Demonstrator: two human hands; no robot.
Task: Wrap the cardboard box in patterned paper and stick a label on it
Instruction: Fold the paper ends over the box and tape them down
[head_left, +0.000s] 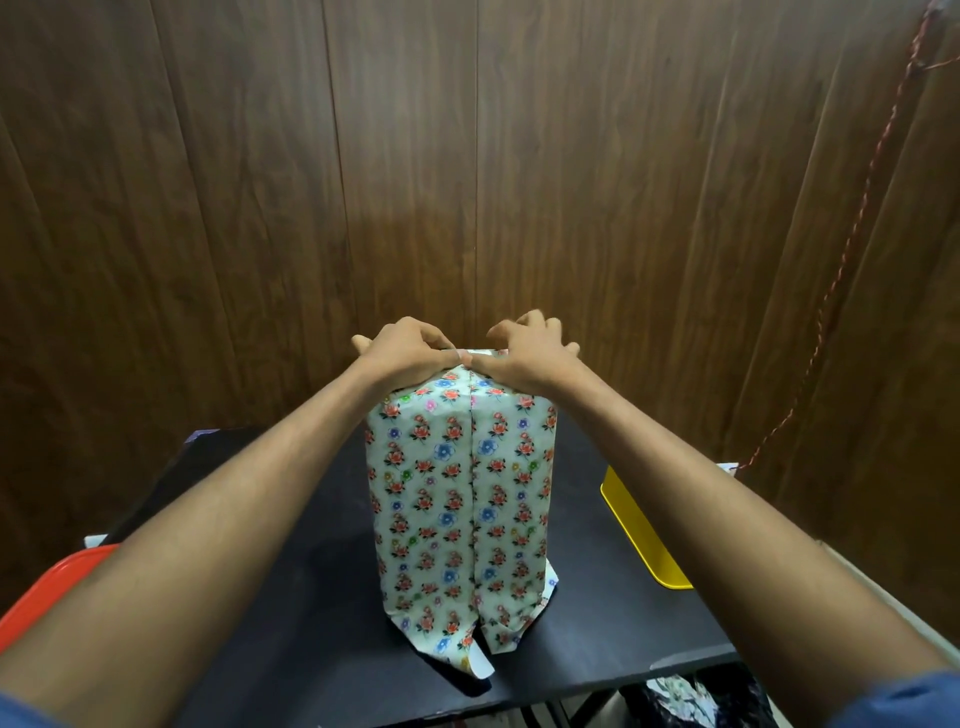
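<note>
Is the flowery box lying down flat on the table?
No, the flowery box stands upright on its end on the black table, with both hands at its top.

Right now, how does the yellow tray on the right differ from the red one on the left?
The yellow tray lies on the black table, beside the wrapped box; the red tray sits past the table's left edge, lower down. The yellow one shows its long rim and side wall, though the right arm hides part of it; the red one shows only a rounded corner behind the left arm. Both are plain, bright, single-coloured trays, and neither is being touched.
</note>
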